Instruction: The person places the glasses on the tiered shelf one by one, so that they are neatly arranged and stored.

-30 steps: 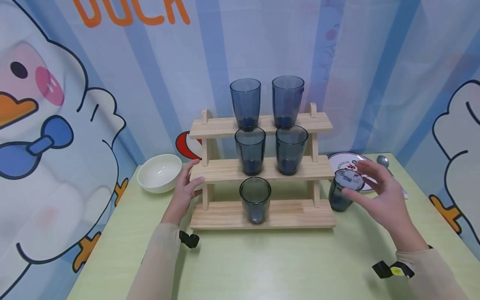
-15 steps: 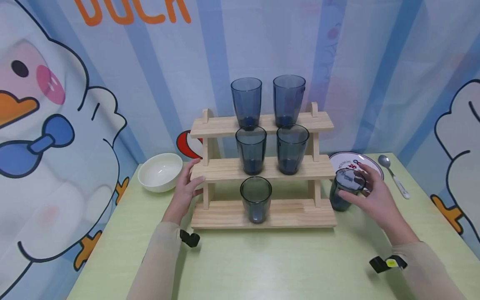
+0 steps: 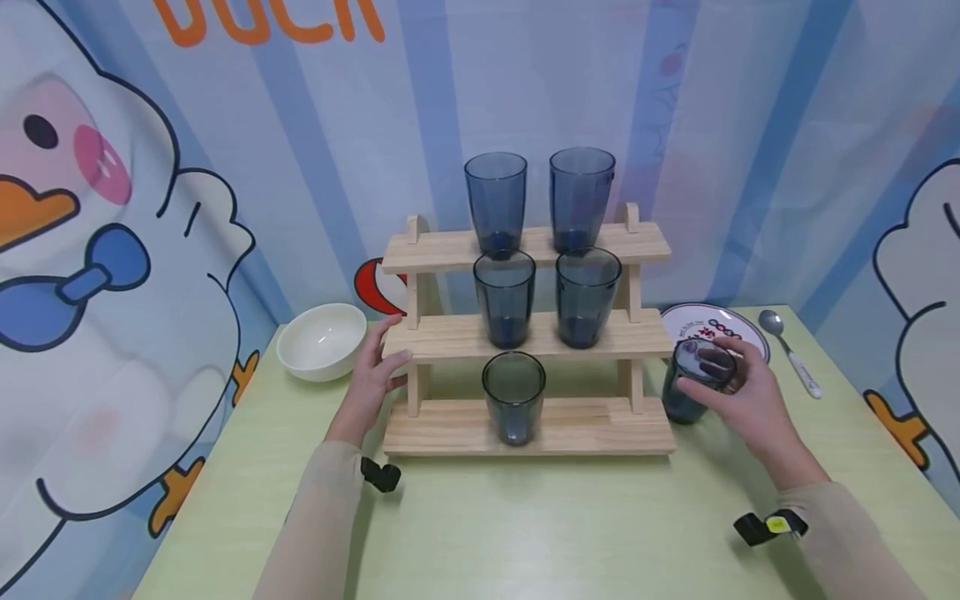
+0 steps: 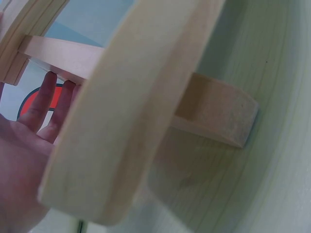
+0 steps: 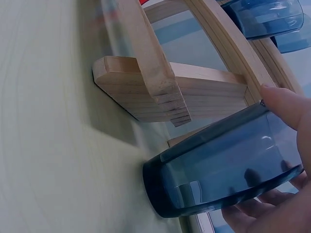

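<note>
A blue-grey drinking glass [image 3: 684, 390] stands on the table right of the three-tier wooden rack [image 3: 528, 335]. My right hand [image 3: 750, 404] holds this glass near its rim. In the right wrist view the thumb lies at the rim of the glass [image 5: 223, 162], while several fingertips show behind its wall. At the rack's left end, my left hand [image 3: 367, 383] rests against the side with extended fingers. Seen from the left wrist, the fingers [image 4: 43, 104] reach up to a wooden upright [image 4: 63, 56]. Matching glasses stand on the rack: two on top, two in the middle, and one glass [image 3: 513, 400] below.
A white bowl [image 3: 321, 342] sits to the left of the rack. Behind the right hand lie a decorated plate [image 3: 686, 317] and a spoon [image 3: 791, 354]. A curtain [image 3: 337, 150] printed with cartoon ducks hangs directly behind the table [image 3: 525, 525].
The right hand has moved a little to the left, its fingers closing in around the rim of the glass. My left hand stays at the rack, and the glasses on the shelves stand as before.
</note>
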Available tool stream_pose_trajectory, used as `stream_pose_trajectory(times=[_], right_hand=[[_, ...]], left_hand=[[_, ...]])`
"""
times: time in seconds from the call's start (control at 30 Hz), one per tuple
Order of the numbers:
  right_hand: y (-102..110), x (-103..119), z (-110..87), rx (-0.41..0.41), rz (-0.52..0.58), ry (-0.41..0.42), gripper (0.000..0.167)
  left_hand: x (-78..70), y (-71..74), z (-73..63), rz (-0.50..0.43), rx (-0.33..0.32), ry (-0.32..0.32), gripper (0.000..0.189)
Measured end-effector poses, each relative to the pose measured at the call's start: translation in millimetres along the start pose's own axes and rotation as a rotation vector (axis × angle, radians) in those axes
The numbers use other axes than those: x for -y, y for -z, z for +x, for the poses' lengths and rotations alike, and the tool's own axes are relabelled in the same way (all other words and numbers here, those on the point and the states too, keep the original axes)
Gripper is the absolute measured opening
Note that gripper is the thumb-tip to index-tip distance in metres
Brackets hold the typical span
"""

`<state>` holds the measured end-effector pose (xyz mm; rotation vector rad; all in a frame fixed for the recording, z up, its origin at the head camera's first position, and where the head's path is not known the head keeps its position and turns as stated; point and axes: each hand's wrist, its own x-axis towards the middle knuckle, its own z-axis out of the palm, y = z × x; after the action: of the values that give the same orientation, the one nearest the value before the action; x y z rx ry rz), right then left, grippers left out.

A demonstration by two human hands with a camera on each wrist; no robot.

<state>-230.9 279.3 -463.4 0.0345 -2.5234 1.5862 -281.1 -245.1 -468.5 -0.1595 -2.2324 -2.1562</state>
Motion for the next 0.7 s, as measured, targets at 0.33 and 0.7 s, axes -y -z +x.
stream_pose_trajectory(times=[0.33, 0.7], right_hand=[[3, -2, -6.5, -0.028, 0.009, -0.011, 0.090], [12, -7, -17.1, -0.097, 0.029, -0.108, 0.088]], left_hand=[[0.0, -0.8, 1.2, 0.000, -0.002, -0.001, 0.064], [-0.1, 0.1, 1.1, -0.003, -0.001, 0.000, 0.064]])
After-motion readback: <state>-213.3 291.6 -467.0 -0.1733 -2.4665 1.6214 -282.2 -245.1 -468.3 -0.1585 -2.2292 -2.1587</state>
